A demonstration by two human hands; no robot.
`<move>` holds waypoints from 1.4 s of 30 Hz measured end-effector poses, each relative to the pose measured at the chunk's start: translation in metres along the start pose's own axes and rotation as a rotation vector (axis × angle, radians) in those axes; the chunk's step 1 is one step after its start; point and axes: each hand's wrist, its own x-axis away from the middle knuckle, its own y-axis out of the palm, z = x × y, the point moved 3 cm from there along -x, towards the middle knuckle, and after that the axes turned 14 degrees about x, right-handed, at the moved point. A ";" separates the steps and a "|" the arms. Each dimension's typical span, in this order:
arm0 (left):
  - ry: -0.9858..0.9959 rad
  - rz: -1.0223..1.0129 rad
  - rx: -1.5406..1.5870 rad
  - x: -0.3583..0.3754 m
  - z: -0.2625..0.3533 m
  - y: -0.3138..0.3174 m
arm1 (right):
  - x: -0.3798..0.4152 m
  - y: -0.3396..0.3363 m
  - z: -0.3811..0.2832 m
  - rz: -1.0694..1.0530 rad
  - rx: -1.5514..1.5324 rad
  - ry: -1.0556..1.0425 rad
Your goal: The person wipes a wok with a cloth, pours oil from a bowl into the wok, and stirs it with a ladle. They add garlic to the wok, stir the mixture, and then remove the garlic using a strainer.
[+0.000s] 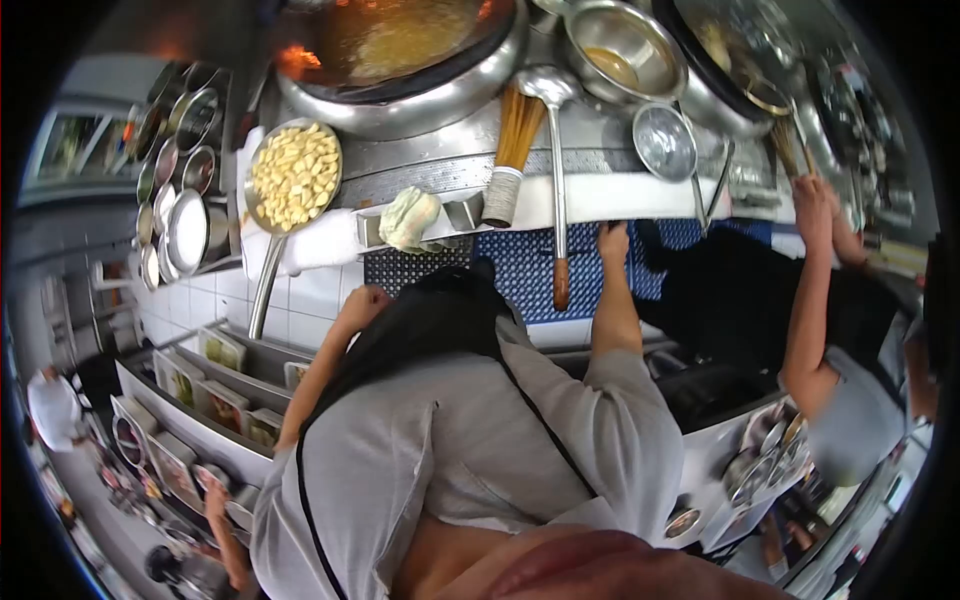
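My left hand (366, 302) is curled closed beside my black apron, below the counter edge; nothing shows sticking out of it. My right hand (613, 242) is at the counter's front edge, its fingers closed around a small dark part that I cannot make out. Between my hands, a long-handled ladle (558, 180) lies with its wooden grip past the edge. Left of it rests a bamboo wok brush (513, 150). A crumpled pale cloth (408, 220) sits nearer my left hand. Ahead stands a wok (400, 92) with bubbling yellowish liquid and flames at its rim.
A long-handled strainer (264, 280) holds pale chopped pieces (296, 175) at left. Metal bowls (628, 50) and a small clear bowl (664, 143) stand at right. A co-worker's arms (815, 270) reach over a second wok (720, 95). Trays of ingredients (215, 400) are behind me.
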 end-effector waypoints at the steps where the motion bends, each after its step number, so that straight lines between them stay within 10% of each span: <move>1: 0.018 -0.003 0.032 -0.004 0.006 0.000 | 0.009 -0.004 0.002 -0.020 -0.001 0.010; 5: 0.037 -0.096 0.272 0.013 0.107 -0.040 | 0.026 0.026 0.042 0.032 -0.034 -0.035; 13: 0.228 -0.021 0.517 0.102 0.214 -0.164 | 0.133 -0.123 -0.047 -0.147 -0.381 -0.176; 15: 0.536 0.113 0.520 0.149 0.254 -0.216 | 0.180 -0.232 -0.122 -0.251 -0.649 -0.316; 20: 1.614 0.480 -0.143 0.331 0.380 -0.297 | 0.293 -0.482 -0.223 0.340 -0.772 -0.983; 24: 2.102 0.535 -0.452 0.392 0.408 -0.282 | 0.146 -0.532 -0.144 0.292 -0.751 -0.947; 29: 2.231 0.644 -0.513 0.404 0.398 -0.269 | -0.211 -0.485 0.063 -0.510 -0.775 -0.868; 32: 2.246 0.684 -0.500 0.405 0.389 -0.275 | -0.216 -0.489 0.067 -0.686 -0.790 -1.020; 38: 2.294 0.798 -0.472 0.397 0.372 -0.281 | -0.192 -0.497 0.058 -0.096 -0.628 -0.753; 42: 2.260 0.810 -0.507 0.386 0.380 -0.282 | -0.195 -0.471 0.047 -0.224 -0.556 -0.896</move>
